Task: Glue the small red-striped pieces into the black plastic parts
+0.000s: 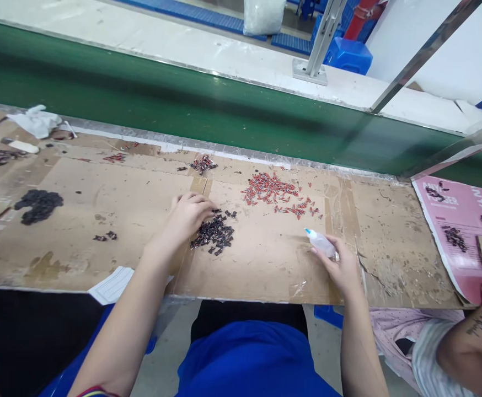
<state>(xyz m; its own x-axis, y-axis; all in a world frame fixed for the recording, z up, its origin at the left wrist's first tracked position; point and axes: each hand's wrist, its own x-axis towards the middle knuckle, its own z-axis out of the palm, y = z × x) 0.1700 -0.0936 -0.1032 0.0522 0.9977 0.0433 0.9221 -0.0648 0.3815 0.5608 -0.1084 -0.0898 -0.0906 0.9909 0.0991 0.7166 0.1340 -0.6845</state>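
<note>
The right hand [344, 267] has its grip closed around a blue-tipped squeeze bottle [322, 243], held above the cardboard-covered tabletop [261, 267], nozzle angled away and leftward. The left hand [191, 215] curls at the edge of 1 pile of small black pieces [214, 236]; whether its grip pinches any, I cannot tell. Scattered red pieces [268, 187] lie beyond, between both hands.

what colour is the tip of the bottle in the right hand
The tip is bright blue, best seen in the head view.
</note>
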